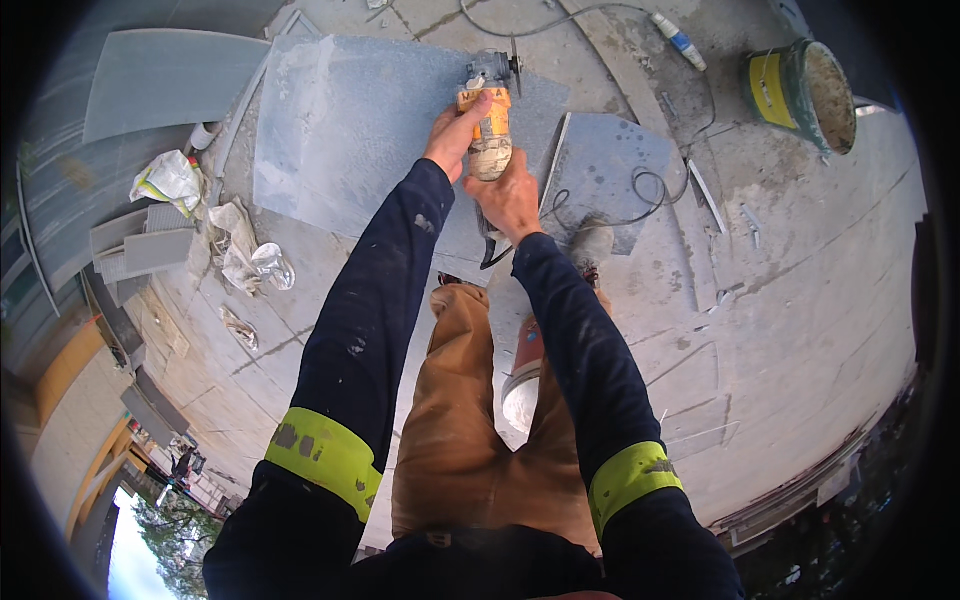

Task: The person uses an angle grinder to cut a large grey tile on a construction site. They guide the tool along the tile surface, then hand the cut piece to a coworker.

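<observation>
Both my arms reach out over a large grey-blue sheet (345, 125) lying on the floor. Between my hands is an angle grinder (490, 125) with an orange and dusty body; its thin disc stands edge-on at the far right end. My left hand (452, 138) wraps the grinder's body from the left, thumb lying along the top. Lower down, my right hand (508, 198) is closed round its rear end, where a dark cord loops away. A smaller speckled grey sheet (608, 165) lies just right of my right hand.
At the far right a green bucket with a yellow label (775, 90) leans on its side. A cable (665, 190) coils across the small sheet, near a blue-and-white tube (680, 42). Crumpled plastic bags (235, 245) and stacked tiles (150, 245) lie left. A red bucket (525, 375) stands between my legs.
</observation>
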The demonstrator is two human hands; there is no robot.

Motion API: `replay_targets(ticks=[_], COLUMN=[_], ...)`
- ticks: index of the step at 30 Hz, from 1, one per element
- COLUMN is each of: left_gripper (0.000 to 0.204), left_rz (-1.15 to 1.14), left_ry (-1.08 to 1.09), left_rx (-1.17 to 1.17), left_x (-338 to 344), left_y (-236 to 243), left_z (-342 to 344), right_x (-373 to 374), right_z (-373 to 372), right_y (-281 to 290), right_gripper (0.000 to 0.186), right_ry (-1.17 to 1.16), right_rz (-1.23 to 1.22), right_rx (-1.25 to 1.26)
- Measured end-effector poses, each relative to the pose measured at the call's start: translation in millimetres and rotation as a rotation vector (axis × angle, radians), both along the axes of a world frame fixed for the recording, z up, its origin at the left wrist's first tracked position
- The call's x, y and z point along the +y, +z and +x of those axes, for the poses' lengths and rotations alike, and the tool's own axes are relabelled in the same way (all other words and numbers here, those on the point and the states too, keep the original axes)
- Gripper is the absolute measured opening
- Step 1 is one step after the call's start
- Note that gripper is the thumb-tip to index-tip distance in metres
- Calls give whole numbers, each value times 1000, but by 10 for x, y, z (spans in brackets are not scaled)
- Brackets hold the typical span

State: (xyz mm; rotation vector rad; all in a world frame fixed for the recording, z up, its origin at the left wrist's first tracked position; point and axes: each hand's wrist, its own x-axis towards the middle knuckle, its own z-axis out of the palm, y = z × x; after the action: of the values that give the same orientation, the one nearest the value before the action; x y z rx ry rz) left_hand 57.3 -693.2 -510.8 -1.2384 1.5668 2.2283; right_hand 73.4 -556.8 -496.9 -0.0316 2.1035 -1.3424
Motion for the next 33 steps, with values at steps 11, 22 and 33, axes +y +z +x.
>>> replay_targets(ticks=[11,22,33], left_gripper=[71,84,80], left_rz=[-11,14,-30], left_ry=[66,7,21], left_rx=[-9,-1,-2], left_x=[32,29,-10], left_y=[-5,54,-123], left_z=[-9,-25,-32], right_x=[43,15,-7], right_z=[-84,-86,-98], right_y=[-71,-103,-116], right_gripper=[58,59,59], right_ry=[78,76,69], right_rz=[13,15,22], right_rx=[23,22,29])
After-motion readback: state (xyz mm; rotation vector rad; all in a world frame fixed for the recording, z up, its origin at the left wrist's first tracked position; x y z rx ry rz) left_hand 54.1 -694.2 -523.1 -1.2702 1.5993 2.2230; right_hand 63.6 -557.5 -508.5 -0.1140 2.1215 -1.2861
